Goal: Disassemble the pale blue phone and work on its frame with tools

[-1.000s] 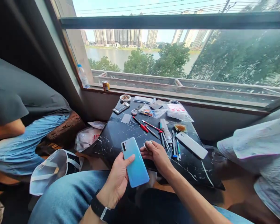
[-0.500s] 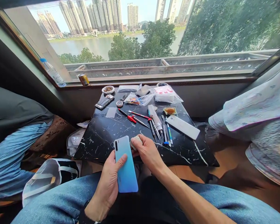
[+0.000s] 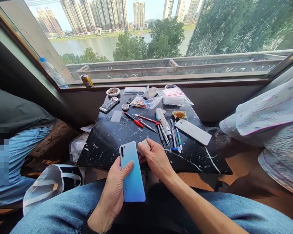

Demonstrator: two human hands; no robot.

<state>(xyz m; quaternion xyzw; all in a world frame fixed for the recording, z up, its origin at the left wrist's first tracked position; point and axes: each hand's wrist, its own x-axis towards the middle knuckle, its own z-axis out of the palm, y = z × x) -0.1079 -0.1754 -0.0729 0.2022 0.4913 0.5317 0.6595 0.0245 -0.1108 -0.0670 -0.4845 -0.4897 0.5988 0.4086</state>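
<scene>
Black marble-patterned board (image 3: 101,151) spreads ahead of the person, strewn with tools. Across its near edge lies a pale blue smartphone (image 3: 132,172), long axis running nearly straight away from the person, back up, camera end pointing forward. Left hand (image 3: 112,191) cradles it, fingers wrapped behind, thumb across the back. Right hand (image 3: 156,159) sits just beside its right edge, fingers pinching a small pale pad (image 3: 144,146). Screwdrivers (image 3: 174,138) and a white phone panel (image 3: 192,131) lie beyond.
</scene>
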